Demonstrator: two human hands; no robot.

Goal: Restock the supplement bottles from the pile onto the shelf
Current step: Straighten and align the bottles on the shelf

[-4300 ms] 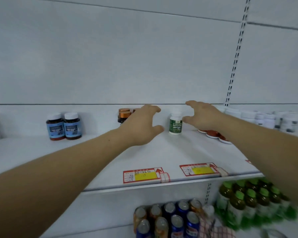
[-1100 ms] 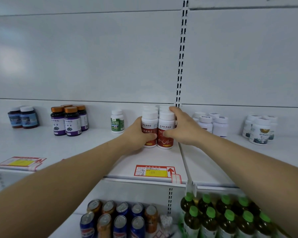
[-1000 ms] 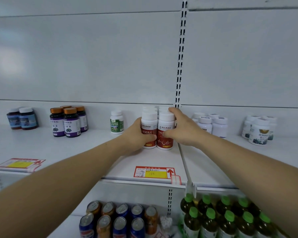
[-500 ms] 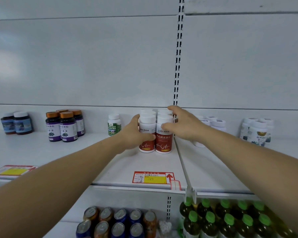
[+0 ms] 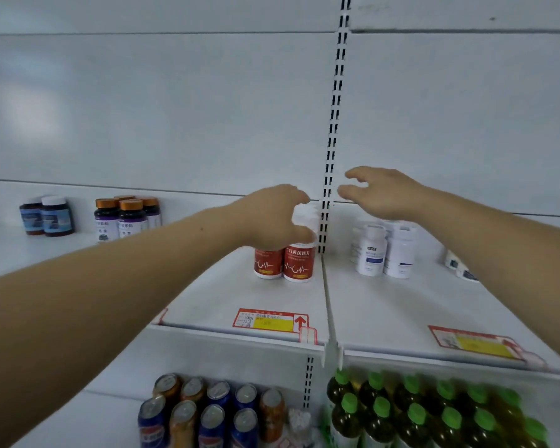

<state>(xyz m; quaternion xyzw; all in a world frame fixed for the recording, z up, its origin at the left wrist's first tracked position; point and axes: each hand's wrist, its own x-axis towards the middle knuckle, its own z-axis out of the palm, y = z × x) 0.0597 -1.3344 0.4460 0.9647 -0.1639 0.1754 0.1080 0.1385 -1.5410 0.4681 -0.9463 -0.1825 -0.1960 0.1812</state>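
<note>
Supplement bottles (image 5: pixel 284 261) with red labels stood upright as a tight cluster on the white shelf (image 5: pixel 240 302), right beside the slotted upright (image 5: pixel 332 150) at the back, their front pair touching side by side. They looked like rigid plastic cylinders with smooth, glossy labels and white screw caps; judged by size and material, each would be light and stiff, not fragile, but a little slippery on the label and easy to topple on the slick painted metal. The best hold would be around the body just under the cap, or over the cap from above.

The left hand (image 5: pixel 272 218) hovered over the cluster with its fingers curved and spread, gripping nothing, though whether the thumb brushed a cap could not be told. The right hand (image 5: pixel 380 192) hung higher, apart from every bottle, fingers loosely spread and empty.

Beside them to the right stood white bottles (image 5: pixel 385 253) with blue labels; further left, dark bottles (image 5: pixel 123 218) with orange caps. Paper price tags (image 5: pixel 272 321) lay flat at the shelf edge. Below were drink cans (image 5: pixel 207 412) and green-capped bottles (image 5: pixel 417 415).
</note>
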